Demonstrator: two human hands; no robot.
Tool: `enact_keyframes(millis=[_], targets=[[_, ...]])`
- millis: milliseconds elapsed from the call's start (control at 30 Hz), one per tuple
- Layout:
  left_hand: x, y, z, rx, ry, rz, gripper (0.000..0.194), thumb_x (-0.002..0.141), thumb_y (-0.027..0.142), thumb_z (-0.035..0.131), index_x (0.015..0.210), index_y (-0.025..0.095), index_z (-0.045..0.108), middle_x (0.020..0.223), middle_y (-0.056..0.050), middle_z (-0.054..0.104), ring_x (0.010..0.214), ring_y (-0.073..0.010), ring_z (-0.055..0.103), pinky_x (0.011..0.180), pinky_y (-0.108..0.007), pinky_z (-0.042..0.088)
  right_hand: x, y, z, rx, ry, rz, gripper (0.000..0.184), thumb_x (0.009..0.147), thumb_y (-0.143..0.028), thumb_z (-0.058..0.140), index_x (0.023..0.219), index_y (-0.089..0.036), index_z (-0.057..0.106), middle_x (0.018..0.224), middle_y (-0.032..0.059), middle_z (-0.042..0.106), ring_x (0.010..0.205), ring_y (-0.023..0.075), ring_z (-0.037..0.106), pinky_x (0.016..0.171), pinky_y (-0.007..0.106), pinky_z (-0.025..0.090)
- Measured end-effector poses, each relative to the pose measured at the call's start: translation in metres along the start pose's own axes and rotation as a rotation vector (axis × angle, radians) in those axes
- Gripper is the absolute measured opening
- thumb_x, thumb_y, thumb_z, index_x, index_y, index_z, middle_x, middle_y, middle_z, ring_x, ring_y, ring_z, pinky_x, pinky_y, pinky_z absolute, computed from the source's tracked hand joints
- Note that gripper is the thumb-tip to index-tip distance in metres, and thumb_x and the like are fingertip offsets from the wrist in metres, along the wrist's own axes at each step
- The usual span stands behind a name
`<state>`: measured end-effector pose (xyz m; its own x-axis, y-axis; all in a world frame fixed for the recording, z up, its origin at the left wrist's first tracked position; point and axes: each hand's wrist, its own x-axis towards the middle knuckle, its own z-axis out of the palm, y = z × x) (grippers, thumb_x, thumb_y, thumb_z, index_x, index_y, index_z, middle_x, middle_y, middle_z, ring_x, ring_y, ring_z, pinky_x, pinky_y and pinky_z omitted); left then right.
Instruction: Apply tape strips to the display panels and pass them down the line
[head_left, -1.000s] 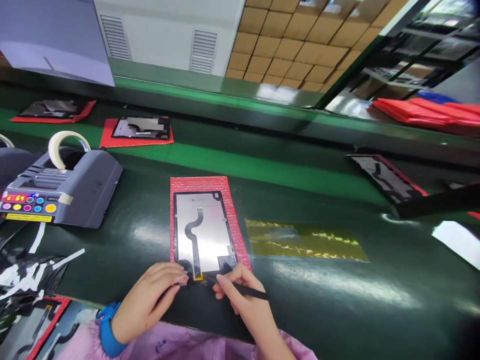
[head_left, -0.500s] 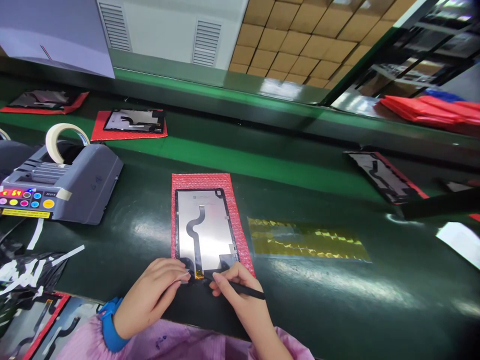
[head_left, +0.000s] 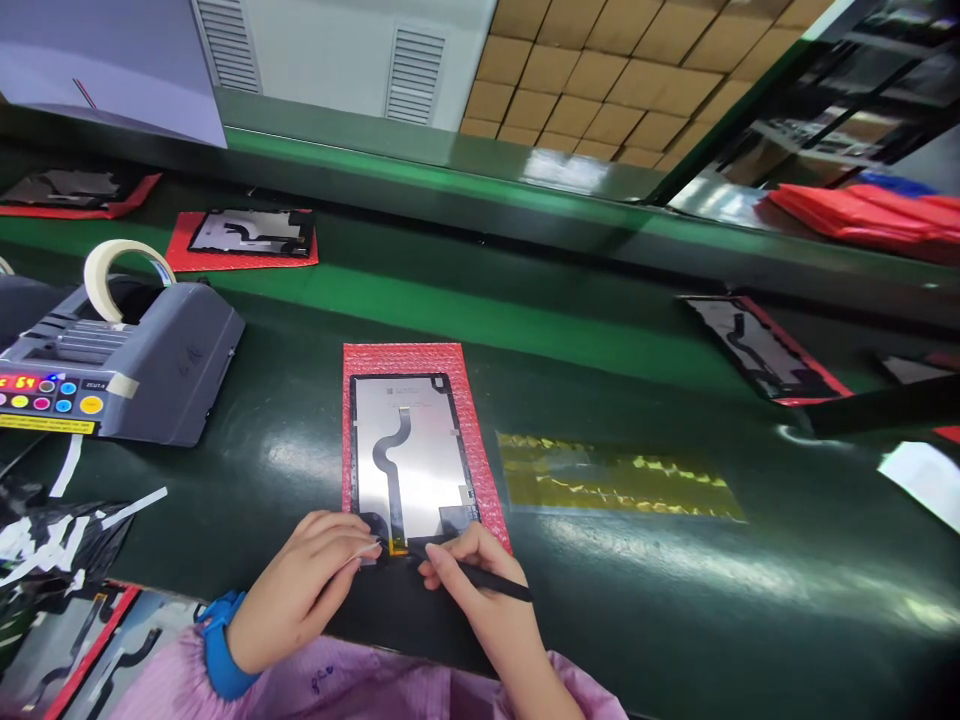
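The right hand [head_left: 480,572] has its fingers closed around a black tool [head_left: 495,581], tip by the panel's near edge. The left hand [head_left: 311,575] is half curled, a small pale piece [head_left: 369,552] pinched at its fingertips. The panel [head_left: 427,470] lies on a red sheet [head_left: 403,356] on the dark bench [head_left: 637,620], left of the yellow film [head_left: 619,482].

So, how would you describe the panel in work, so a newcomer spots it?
On the dark green bench, right of the grey tape dispenser, lies a red bubble-wrap sheet. The silvery panel rests on it. Unlike the other panels, it alone has the left hand and right hand at its near edge.
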<state>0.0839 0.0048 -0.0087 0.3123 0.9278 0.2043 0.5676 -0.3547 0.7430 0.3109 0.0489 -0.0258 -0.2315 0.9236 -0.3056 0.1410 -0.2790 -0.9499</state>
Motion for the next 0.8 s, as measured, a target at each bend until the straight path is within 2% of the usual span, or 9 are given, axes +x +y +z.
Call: enact_keyframes(millis=[600, 800], targets=[[0.003, 0.0023, -0.0014, 0.034, -0.003, 0.04, 0.031, 0.094, 0.006, 0.044, 0.114, 0.022, 0.062, 0.107, -0.003, 0.074, 0.106, -0.0184, 0.064, 0.094, -0.032, 0.049, -0.0024, -0.001, 0.0003, -0.094, 0.046, -0.025, 0.042, 0.079, -0.058, 0.071, 0.063, -0.026, 0.05, 0.062, 0.0063, 0.074, 0.058, 0.0241, 0.073, 0.056, 0.032, 0.057], [0.0062, 0.0028, 0.0057, 0.234, -0.113, 0.127, 0.046, 0.085, -0.002, 0.041, 0.118, 0.023, 0.061, 0.117, -0.003, 0.073, 0.112, -0.022, 0.06, 0.095, -0.037, 0.043, -0.0009, 0.0008, -0.0002, -0.171, 0.072, -0.048, 0.039, 0.082, -0.055, 0.069, 0.066, -0.024, 0.052, 0.054, 0.0029, 0.07, 0.05, 0.0198, 0.069, 0.053, 0.028, 0.054]])
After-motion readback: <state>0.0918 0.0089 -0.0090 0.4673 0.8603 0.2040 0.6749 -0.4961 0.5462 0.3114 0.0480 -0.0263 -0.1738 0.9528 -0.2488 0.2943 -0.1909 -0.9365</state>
